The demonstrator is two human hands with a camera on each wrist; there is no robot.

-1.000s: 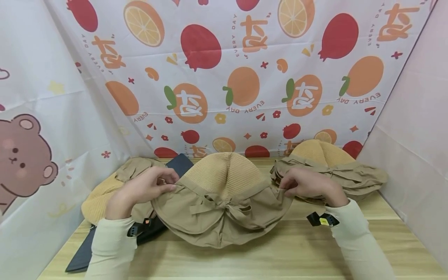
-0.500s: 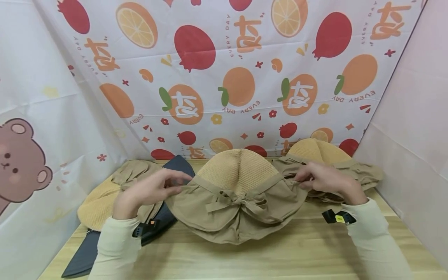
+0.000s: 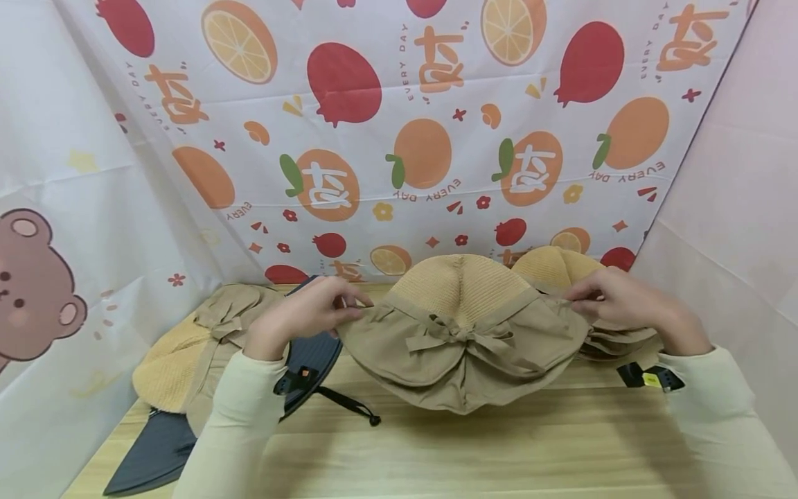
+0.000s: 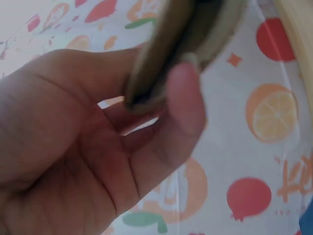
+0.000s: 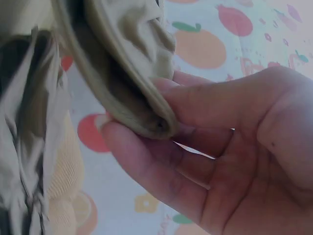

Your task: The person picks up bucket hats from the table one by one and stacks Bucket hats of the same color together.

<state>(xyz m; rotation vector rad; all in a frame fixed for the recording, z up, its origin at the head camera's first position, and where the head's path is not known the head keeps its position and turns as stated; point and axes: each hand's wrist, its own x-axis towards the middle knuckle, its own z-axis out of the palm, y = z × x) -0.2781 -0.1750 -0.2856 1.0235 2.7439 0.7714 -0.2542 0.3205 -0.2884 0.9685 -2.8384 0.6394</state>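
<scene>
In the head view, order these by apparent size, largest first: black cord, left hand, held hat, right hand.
1. Held hat
2. Left hand and right hand, too alike to rank apart
3. Black cord

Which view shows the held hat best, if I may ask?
The head view, showing crown, bow and brim of the hat together. The left wrist view shows only a blurred brim edge; the right wrist view, a clearer one.

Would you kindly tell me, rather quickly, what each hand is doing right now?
Left hand: pinching one side of the raised hat's brim.
Right hand: pinching the opposite side of that brim.
</scene>
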